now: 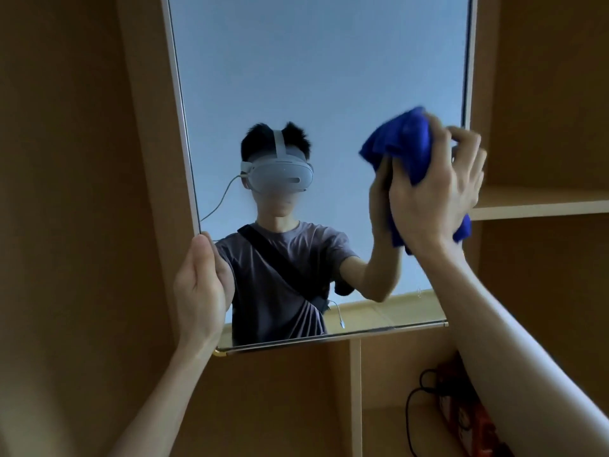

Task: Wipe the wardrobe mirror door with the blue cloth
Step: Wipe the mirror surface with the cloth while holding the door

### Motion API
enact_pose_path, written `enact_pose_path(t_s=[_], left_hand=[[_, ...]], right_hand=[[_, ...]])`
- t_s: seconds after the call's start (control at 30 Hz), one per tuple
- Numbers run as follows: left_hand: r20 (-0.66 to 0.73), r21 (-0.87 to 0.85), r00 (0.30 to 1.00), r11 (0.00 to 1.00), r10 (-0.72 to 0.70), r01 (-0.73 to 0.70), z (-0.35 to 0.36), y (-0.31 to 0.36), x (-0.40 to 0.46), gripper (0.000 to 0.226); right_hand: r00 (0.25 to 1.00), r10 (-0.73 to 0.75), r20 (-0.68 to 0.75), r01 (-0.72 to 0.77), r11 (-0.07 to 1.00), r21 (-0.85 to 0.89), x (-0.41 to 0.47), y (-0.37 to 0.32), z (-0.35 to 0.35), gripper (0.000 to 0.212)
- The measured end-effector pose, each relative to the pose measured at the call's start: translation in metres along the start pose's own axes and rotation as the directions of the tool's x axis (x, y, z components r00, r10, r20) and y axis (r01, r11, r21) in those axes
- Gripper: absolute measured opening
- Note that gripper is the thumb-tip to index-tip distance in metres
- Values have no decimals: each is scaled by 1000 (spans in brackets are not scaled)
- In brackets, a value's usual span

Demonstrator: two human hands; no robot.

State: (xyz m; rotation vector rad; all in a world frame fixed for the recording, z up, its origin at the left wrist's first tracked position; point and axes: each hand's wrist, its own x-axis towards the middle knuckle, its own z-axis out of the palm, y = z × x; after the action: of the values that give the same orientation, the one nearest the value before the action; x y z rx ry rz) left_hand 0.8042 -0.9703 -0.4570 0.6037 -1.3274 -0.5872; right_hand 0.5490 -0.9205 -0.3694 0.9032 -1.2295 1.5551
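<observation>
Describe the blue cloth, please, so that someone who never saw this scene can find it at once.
Look at the tall mirror on the wooden wardrobe, then at its right edge, about halfway up. There the right hand presses a bunched cloth against the glass. It is the only bright blue thing among brown wood and pale glass.

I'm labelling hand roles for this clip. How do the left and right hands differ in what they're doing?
The left hand grips the mirror door at its left edge, low down; the right hand sits higher, near the right edge. The left hand holds no cloth; the right hand presses the bunched blue cloth to the glass. Both touch the door.
</observation>
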Motion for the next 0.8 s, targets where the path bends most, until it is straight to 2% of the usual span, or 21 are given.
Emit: enact_pose_path(t_s=[0.03, 0.1, 0.2, 0.23, 0.3, 0.37, 0.4, 0.47, 0.53, 0.6, 0.7, 0.8], left_hand=[[2, 5, 1000, 1000, -4, 4, 0, 0, 0, 52], [4, 8, 1000, 1000, -3, 3, 0, 0, 0, 50], [-11, 21, 1000, 1000, 1, -1, -1, 0, -2, 45], [-25, 31, 1000, 1000, -3, 4, -2, -3, -2, 46], [-41, 70, 999, 997, 18, -15, -3, -4, -1, 49], [-40, 72, 997, 996, 63, -60, 0, 0, -2, 49], [-37, 66, 997, 996, 70, -67, 1, 1, -3, 50], [-38, 64, 996, 994, 86, -83, 3, 3, -3, 51], [-25, 59, 994, 993, 107, -105, 2, 4, -3, 51], [0, 20, 994, 994, 110, -110, 0, 3, -2, 52], [34, -34, 997, 997, 74, -73, -1, 5, -3, 66], [31, -10, 998, 999, 52, -52, 0, 8, -4, 59]], right_hand=[[999, 37, -4, -37, 999, -12, 11, -9, 5, 52], [1000, 10, 19, -10, 1000, -27, 10, -27, 11, 55], [964, -234, 128, 230, 972, 40, -39, -46, 4, 59], [922, -348, 172, 338, 937, 86, -64, -48, -1, 60], [784, -567, 254, 535, 823, 190, -113, -44, -14, 60], [638, -714, 288, 658, 700, 277, -147, -28, -27, 48], [594, -751, 290, 690, 660, 296, -154, -18, -32, 42], [564, -781, 269, 725, 624, 291, -148, 6, -38, 39], [601, -763, 237, 725, 646, 240, -123, 31, -38, 48], [714, -669, 204, 654, 742, 147, -84, 53, -36, 55], [895, -423, 137, 427, 904, 5, -31, 75, -33, 55], [965, -247, 88, 248, 969, 1, -26, 80, -32, 51]])
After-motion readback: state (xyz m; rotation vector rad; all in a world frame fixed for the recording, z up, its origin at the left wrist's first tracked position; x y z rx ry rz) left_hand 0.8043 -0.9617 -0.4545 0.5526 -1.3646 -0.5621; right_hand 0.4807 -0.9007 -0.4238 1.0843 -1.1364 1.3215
